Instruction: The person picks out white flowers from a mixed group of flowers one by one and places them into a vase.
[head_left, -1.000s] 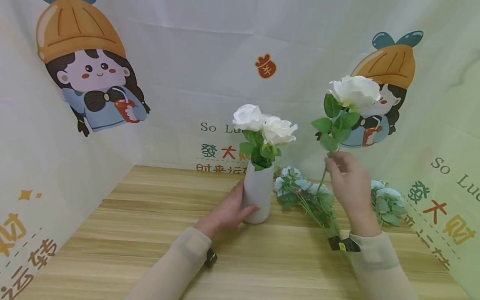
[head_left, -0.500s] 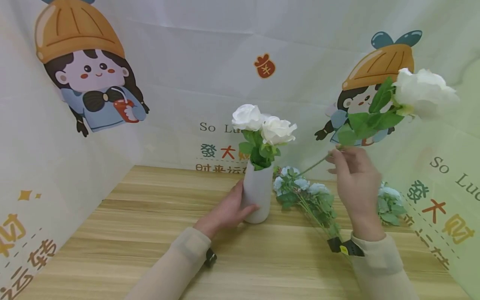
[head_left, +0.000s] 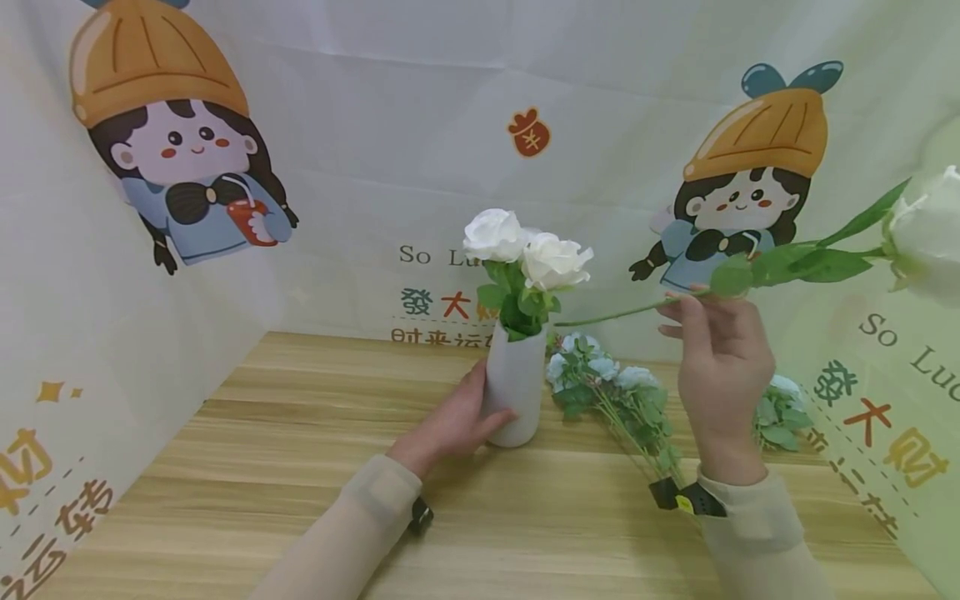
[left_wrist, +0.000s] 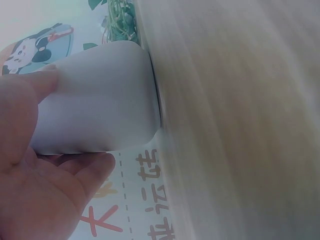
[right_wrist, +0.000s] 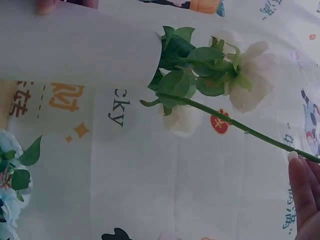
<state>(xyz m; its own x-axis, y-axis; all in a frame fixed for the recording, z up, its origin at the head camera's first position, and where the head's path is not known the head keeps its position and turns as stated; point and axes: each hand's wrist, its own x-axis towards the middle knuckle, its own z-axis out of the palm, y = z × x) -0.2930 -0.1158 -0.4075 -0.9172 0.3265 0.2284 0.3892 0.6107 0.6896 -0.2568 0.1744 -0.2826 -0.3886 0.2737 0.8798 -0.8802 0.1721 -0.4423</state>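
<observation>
A white vase [head_left: 517,387] stands upright on the wooden table with white roses [head_left: 525,246] in its mouth. My left hand [head_left: 457,417] grips the vase low on its side; in the left wrist view, thumb and fingers lie on opposite sides of the vase [left_wrist: 100,100]. Another white rose [head_left: 933,233] is held up at the right by my right hand [head_left: 723,367], which pinches its stem below the leaves. That stem lies nearly level, its lower end close to the vase mouth. In the right wrist view the stem [right_wrist: 235,124] ends by the vase leaves; contact is unclear.
Pale blue flowers [head_left: 600,371] with long green stems lie on the table right of the vase. More blue flowers [head_left: 783,408] lie farther right, partly behind my right hand. A printed cloth [head_left: 360,167] hangs behind and around the table [head_left: 285,467].
The rose in my right hand has tipped from nearly upright to almost level, its bloom swinging right and its stem end moving left toward the vase. The left hand and vase have stayed put.
</observation>
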